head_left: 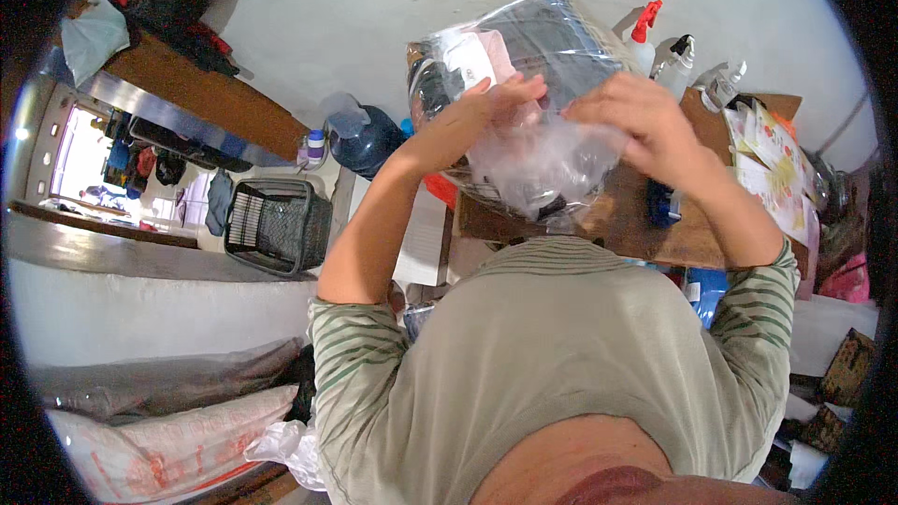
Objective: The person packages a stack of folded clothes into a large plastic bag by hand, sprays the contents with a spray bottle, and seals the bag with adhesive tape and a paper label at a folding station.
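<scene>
A stack of folded dark clothes (pixel 547 42) lies in a clear plastic bag on the wooden table in front of me. A white and pink piece (pixel 470 58) shows at its left side. The bag's loose, crumpled end (pixel 547 168) bunches toward my body. My left hand (pixel 510 98) lies over the bag's left part, fingers stretched out and slightly apart. On the other side, my right hand (pixel 645 126) has its fingers bent together on the bag's loose plastic; the exact grip is partly hidden by the hand itself.
Spray bottles (pixel 644 33) stand against the wall at the far right, near printed papers (pixel 767 164). A blue water jug (pixel 367 140) and a dark plastic basket (pixel 276 224) are on the left. The wooden table's (pixel 683 234) near edge is close to my body.
</scene>
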Motion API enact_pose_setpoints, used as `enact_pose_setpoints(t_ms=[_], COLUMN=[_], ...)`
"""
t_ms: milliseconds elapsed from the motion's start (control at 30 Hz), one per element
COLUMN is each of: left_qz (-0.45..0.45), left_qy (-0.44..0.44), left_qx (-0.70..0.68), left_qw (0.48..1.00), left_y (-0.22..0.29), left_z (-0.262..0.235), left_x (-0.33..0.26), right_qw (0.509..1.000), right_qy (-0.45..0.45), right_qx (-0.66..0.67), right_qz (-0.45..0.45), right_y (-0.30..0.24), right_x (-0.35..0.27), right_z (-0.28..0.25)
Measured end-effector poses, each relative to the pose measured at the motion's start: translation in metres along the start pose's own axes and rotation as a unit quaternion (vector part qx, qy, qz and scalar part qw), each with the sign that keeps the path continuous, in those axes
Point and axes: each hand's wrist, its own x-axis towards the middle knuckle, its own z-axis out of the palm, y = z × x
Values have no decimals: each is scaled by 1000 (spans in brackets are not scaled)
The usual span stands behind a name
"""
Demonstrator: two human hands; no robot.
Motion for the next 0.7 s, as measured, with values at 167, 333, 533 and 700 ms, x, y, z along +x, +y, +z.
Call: enact_pose_setpoints(t_ms=[167, 333, 533, 700], left_qz=[-65, 38, -203, -65], left_qy=[51, 108, 207, 237], left_qx=[-284, -215, -178, -57], left_qw=[955, 970, 940, 968], left_y=[12, 9, 10, 8], left_z=[4, 24, 30, 29], left_x=[-39, -50, -44, -40], right_qw=[997, 934, 891, 947], right_qy=[-4, -88, -102, 9], right_qx=[82, 203, 312, 281], right_qz=[8, 281, 314, 156], right_y=[-2, -5, 18, 10], right_x=[21, 40, 46, 41], right_z=[-8, -9, -8, -3])
